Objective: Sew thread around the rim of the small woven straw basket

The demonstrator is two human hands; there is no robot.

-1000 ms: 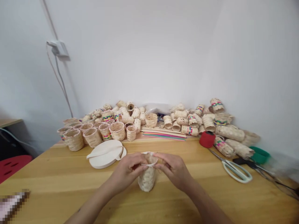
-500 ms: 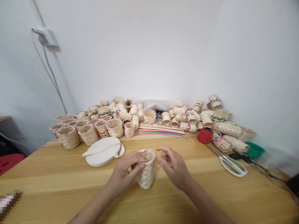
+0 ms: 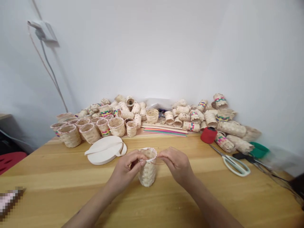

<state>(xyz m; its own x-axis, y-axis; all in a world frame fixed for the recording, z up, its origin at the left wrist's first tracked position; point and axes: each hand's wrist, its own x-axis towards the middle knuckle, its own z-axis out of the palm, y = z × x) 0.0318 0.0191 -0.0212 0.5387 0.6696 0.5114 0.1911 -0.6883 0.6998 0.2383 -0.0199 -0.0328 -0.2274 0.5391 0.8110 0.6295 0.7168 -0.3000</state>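
Observation:
My left hand [image 3: 124, 169] grips the rim of a small woven birch-bark basket [image 3: 147, 169], its fingers curled over the near left side. The basket stands upright, its rim edged with pinkish stitching. My right hand [image 3: 177, 164] is just right of the rim, with thumb and fingers pinched on a thin thread [image 3: 158, 162] that runs from the rim. The basket's lower part appears to rest on the wooden table [image 3: 59, 190], though its contact is hard to judge.
Several woven baskets and tubes [image 3: 116, 126] are heaped along the wall. Nearby lie white round boards [image 3: 104, 151], coloured strips [image 3: 165, 132], a red thread spool [image 3: 208, 135], white-handled scissors [image 3: 235, 166] and a green object [image 3: 258, 149]. A pixelated object [image 3: 9, 199] sits at the left.
My right hand has come back toward the basket rim after moving away from it, with the thread still pinched. The basket has risen slightly in view, and the whole scene has shifted as my head moved.

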